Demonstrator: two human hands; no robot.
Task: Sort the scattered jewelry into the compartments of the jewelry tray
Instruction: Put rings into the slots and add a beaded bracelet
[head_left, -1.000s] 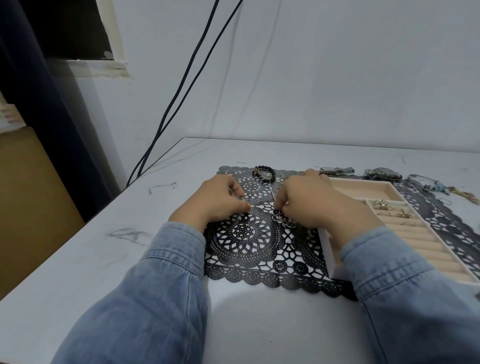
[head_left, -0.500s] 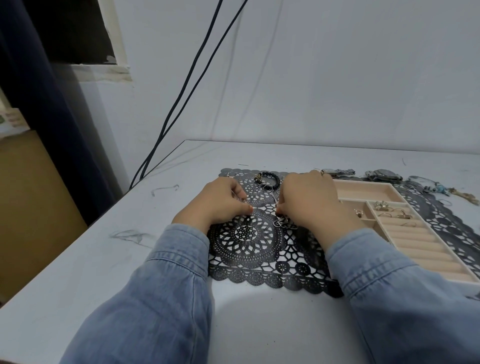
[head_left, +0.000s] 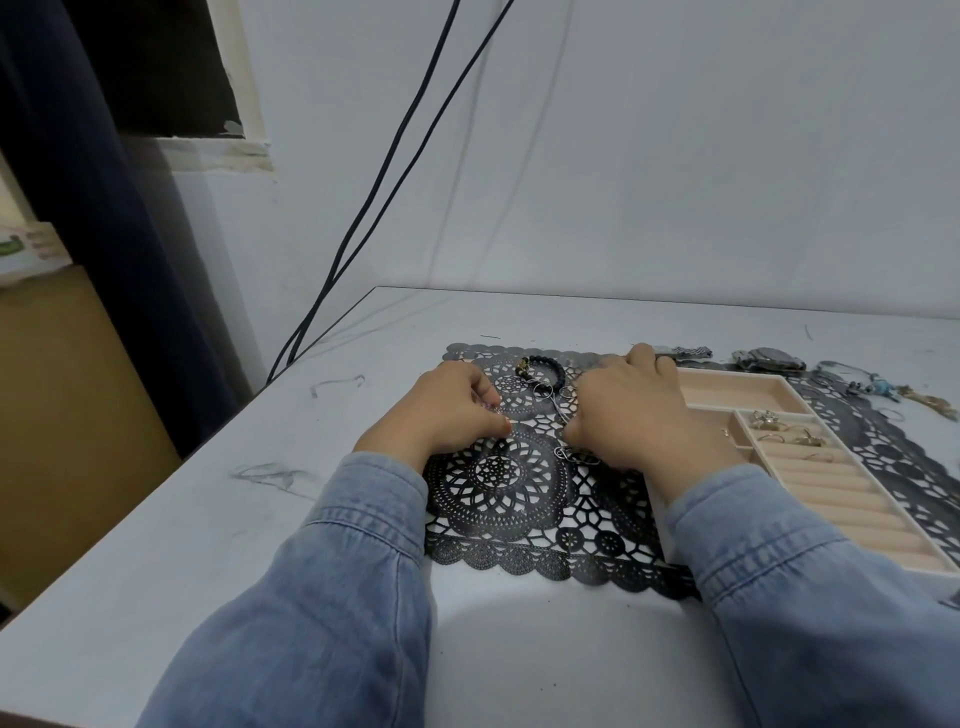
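Observation:
Both hands rest on a black lace mat (head_left: 498, 483). My left hand (head_left: 447, 410) pinches a small silver piece at its fingertips. My right hand (head_left: 628, 415) pinches a thin silver chain necklace (head_left: 574, 457), whose looped pendant end lies on the mat below the fingers. A black beaded bracelet (head_left: 545, 371) lies just beyond the hands. The beige jewelry tray (head_left: 727, 392) stands to the right, with several rings (head_left: 789, 431) in its ring rolls and one small piece in the narrow middle compartment.
Two watches (head_left: 769, 359) and a turquoise trinket with chains (head_left: 883, 387) lie behind the tray near the table's back. Black cables (head_left: 374, 218) run down the wall to the table's left back corner. The table's left edge drops off beside a dark curtain.
The camera tilted slightly, so the scene sits lower in view. Both hands stay at the same spot on the mat, working the chain; the right wrist no longer hides the tray's left compartments.

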